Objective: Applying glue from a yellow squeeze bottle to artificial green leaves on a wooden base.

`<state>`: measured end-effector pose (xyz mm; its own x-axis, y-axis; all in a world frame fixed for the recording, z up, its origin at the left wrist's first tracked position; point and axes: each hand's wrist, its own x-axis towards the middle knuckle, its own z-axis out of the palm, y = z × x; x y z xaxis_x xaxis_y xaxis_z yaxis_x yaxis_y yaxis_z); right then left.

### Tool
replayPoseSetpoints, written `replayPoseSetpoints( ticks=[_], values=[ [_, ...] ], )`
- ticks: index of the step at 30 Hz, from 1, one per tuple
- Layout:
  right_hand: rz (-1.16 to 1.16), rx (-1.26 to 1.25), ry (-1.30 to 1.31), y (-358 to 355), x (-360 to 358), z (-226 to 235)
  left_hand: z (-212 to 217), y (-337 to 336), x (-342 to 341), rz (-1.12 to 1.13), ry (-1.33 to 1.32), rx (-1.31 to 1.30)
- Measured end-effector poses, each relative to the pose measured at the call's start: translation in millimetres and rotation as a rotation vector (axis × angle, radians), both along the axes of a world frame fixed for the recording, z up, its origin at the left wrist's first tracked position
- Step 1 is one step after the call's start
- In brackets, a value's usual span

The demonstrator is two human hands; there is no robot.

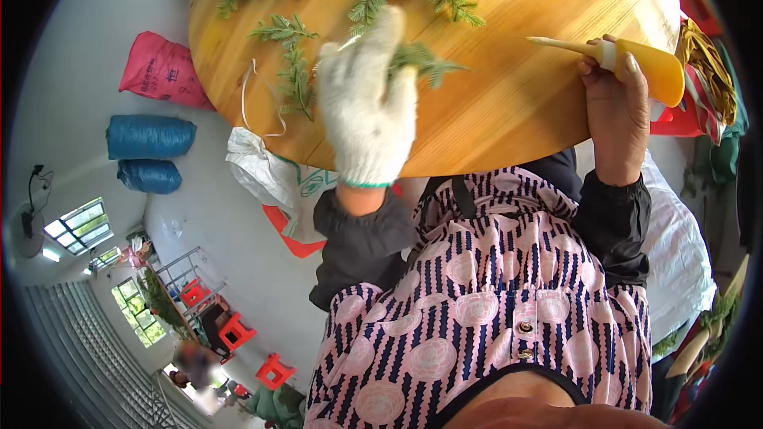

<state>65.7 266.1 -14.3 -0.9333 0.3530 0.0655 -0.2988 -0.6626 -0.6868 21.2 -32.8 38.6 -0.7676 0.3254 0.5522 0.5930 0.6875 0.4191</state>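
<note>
Head view: gloved left hand [367, 107] fingers pinching fern sprig [425, 61] on desk [509, 103]; right hand [616, 107] fingers wrapped around orange glue bottle [648, 67]. Keep sprig flat, nozzle aimed at stem.

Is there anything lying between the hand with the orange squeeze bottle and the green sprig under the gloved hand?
Nothing visible. Between the bottle's tip in the right hand and the sprig under the gloved left hand lies only bare wooden table.

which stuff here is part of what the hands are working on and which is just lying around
In hand:
- left hand, gloved, on a green sprig
- right hand holding an orange nozzle bottle
- round wooden table

Lying about:
- other green sprigs
- pink sack
- blue sacks
- white bag
- red stools
</note>
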Motion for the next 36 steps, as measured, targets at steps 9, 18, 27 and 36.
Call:
replayPoseSetpoints(
  ticks=[9, 18, 27, 36],
  values=[
    [0.007, 0.003, -0.021, -6.4, -2.0, 2.4, -2.1, -112.4, -36.6, 0.353, -0.22, 0.332],
    [-0.019, 0.017, -0.049, -5.1, -1.1, 3.4, 17.7, -48.1, -42.7, 0.495, 0.286, -0.422],
    [-0.018, -0.007, -0.049, -8.3, -7.9, 2.5, -1.6, 2.5, -50.6, 0.388, 0.042, -0.637],
    [0.007, 0.001, -0.038, -2.4, -7.6, -1.3, 1.7, -10.9, 2.5, 0.151, -0.106, -0.35]
  ],
)
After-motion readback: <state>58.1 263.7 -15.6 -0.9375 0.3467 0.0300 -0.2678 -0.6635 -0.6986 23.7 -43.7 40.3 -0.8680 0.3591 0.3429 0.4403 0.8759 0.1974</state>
